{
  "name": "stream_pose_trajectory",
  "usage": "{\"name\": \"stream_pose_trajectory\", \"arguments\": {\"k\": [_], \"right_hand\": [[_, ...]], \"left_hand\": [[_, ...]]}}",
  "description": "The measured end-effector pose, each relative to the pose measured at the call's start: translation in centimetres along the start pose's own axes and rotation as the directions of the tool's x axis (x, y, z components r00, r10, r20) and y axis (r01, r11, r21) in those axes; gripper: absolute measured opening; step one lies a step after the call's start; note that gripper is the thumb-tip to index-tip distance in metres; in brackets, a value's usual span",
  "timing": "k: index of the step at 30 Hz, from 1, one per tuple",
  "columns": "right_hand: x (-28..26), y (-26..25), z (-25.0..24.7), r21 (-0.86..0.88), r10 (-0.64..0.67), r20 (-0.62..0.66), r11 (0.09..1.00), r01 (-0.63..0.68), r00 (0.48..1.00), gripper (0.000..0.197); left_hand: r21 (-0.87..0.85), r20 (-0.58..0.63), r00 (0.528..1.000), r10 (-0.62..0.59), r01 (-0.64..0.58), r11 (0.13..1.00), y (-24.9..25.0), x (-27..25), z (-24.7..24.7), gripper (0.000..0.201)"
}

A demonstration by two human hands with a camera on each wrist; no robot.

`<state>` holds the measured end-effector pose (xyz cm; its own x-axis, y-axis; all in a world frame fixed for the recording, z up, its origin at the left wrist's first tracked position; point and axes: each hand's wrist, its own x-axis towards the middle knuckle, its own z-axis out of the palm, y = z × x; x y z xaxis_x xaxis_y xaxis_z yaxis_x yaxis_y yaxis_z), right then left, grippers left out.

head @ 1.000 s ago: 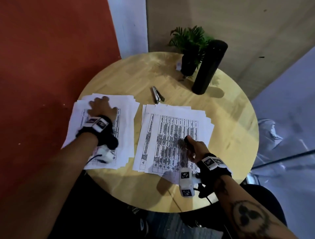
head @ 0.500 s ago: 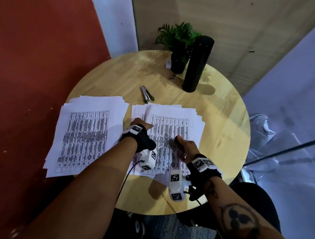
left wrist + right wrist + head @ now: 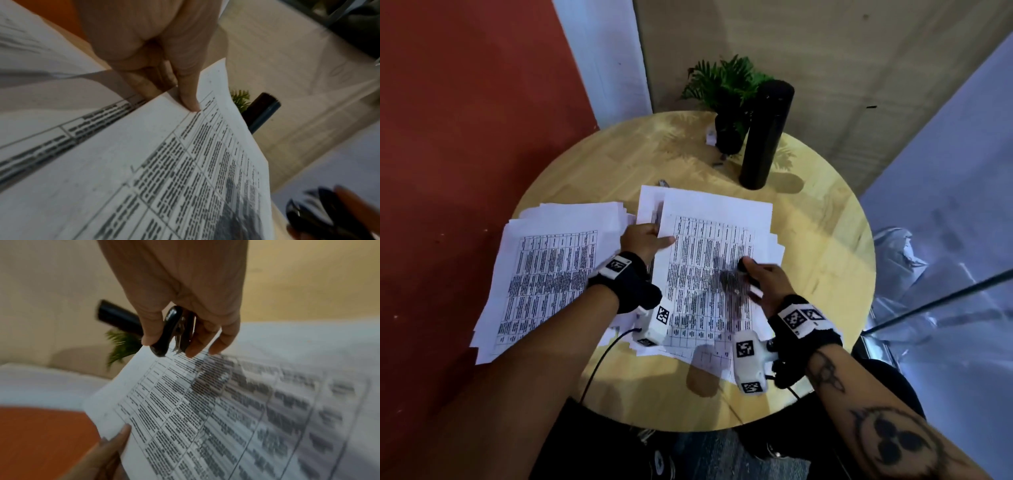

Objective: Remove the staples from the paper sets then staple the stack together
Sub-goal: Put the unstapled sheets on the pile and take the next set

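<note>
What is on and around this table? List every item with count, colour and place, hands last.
Table: one, round, light wood, centre of the head view.
Left paper pile: one, white with printed tables, on the table's left side.
Right paper pile: one, white, on the table in front of the person.
Lifted sheet: one, white with a printed table, raised off the right pile.
Staple remover: one, black with metal claws.
Plant: one, green in a dark pot, far edge of the table.
Bottle: one, black, upright beside the plant.
Left hand: pinches the lifted sheet's left edge.
Right hand: holds the staple remover above the sheet.
</note>
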<state>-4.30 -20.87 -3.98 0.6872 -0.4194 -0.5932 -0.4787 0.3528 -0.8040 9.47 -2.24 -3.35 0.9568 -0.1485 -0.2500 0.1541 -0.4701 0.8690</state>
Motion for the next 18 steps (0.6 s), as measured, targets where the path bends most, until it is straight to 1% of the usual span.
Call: {"name": "stream_pose_trajectory", "arguments": {"k": [1,2,3,4,5,6,7,8,9,10,13,15,17,18], "right_hand": [[-0.6,-1.2,0.1,-0.021,-0.106,-0.013,0.994,0.106,0.994,0.015],[-1.4,-2.7,0.1,-0.071,-0.225,-0.011,0.972,0.224,0.974,0.017],[-2.1,-4.3,0.1,-0.161,-0.352,0.004,0.924,0.348,0.936,0.020],[-2.7,-5.9,0.1,-0.277,-0.475,0.054,0.838,0.470,0.878,0.023],[-3.4,-7.6,0.2,-0.410,-0.567,0.130,0.716,0.565,0.813,0.026],[-4.0,-9.1,0.4,-0.526,-0.627,0.214,0.572,0.629,0.749,0.032],[-5.1,-10.7,0.6,-0.618,-0.656,0.292,0.427,0.660,0.697,0.036],[-6.1,-12.0,1.0,-0.677,-0.664,0.351,0.308,0.669,0.661,0.039],[-7.0,-13.4,1.4,-0.712,-0.666,0.393,0.216,0.668,0.634,0.041],[-7.8,-14.6,1.8,-0.722,-0.665,0.427,0.157,0.674,0.613,0.042],[-9.8,-17.5,2.4,-0.701,-0.608,0.517,0.102,0.706,0.602,0.043],[-11.0,-18.9,2.6,-0.681,-0.590,0.558,0.074,0.728,0.583,0.044],[-12.6,-20.1,2.5,-0.653,-0.601,0.579,0.063,0.755,0.551,0.045],[-13.3,-20.4,2.5,-0.638,-0.601,0.593,0.057,0.768,0.537,0.046]], "left_hand": [[-0.066,-0.015,0.999,0.031,-0.032,0.997,0.3,-0.3,-0.5,0.016],[-0.140,-0.031,0.997,0.064,-0.068,0.988,0.8,-0.9,-1.0,0.010],[-0.206,-0.037,0.995,0.092,-0.098,0.974,1.2,-1.3,-1.4,0.009],[-0.250,-0.053,0.990,0.130,-0.139,0.958,1.8,-1.9,-1.9,0.014],[-0.277,-0.068,0.983,0.169,-0.181,0.944,2.3,-2.3,-2.3,0.018],[-0.296,-0.086,0.974,0.210,-0.226,0.928,3.1,-2.7,-2.8,0.019],[-0.315,-0.102,0.964,0.247,-0.266,0.911,3.9,-3.2,-3.3,0.020],[-0.332,-0.114,0.957,0.267,-0.290,0.897,4.6,-3.7,-3.7,0.021],[-0.355,-0.125,0.949,0.290,-0.316,0.880,5.4,-4.2,-4.1,0.022],[-0.377,-0.128,0.945,0.302,-0.328,0.866,6.0,-4.7,-4.4,0.021],[-0.415,-0.148,0.925,0.349,-0.379,0.827,7.5,-6.1,-5.6,0.020],[-0.408,-0.158,0.915,0.372,-0.403,0.819,8.5,-6.8,-6.5,0.019],[-0.366,-0.179,0.897,0.404,-0.441,0.819,9.6,-7.5,-7.4,0.017],[-0.314,-0.204,0.884,0.420,-0.466,0.828,10.1,-8.0,-7.9,0.014]]}}
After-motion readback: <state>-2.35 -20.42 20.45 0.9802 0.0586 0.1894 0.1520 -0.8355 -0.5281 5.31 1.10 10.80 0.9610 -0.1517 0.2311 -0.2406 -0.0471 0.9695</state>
